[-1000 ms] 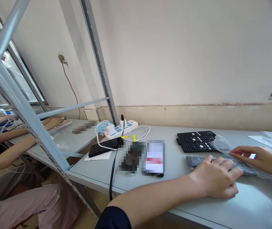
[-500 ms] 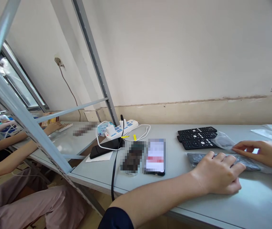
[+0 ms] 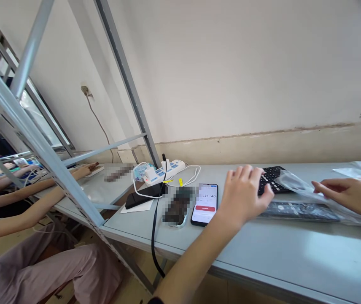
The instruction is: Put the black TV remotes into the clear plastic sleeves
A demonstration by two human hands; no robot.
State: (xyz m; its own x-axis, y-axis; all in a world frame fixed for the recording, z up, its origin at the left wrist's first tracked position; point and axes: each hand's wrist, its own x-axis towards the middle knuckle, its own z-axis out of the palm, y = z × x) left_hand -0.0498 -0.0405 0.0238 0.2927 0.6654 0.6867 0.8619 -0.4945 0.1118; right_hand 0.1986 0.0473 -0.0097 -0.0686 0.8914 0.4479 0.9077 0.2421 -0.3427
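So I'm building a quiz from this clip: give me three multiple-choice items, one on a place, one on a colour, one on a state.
1. Where is the left hand?
A over the stacked remotes
B on the power strip
C on the phone

2. What colour is the power strip?
A black
B white
C red

3. What state is the phone screen in?
A dark
B cracked
C lit

Answers:
1 A, its fingers lie across the stack's left end.
2 B, a white body with blue sockets.
3 C, it shows bright digits and a red button.
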